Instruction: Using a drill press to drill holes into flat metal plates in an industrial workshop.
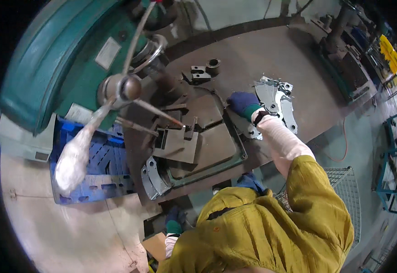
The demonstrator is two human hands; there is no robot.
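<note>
My right hand (243,103), in a dark blue and green glove, is over the work table at the right edge of the machine's square base plate (219,157). Its fingers look curled closed, but what they hold is hidden. A flat grey metal plate (248,128) with holes shows just below that hand. Right beside it lies a pile of similar curved plates (275,99). My left hand (175,216), also gloved, is low by my body under the table's front edge; its fingers are too dark to make out. More curved plates (153,179) lie at the table's front left corner.
A green drill press (89,59) rises at the left, its spoked handle hub (128,87) carrying a wrapped lever (78,157). Steel fixture blocks (178,144) sit on the base. Blue pallets (96,159) stand left, a wire basket (346,191) right. A metal ring (213,67) stands behind.
</note>
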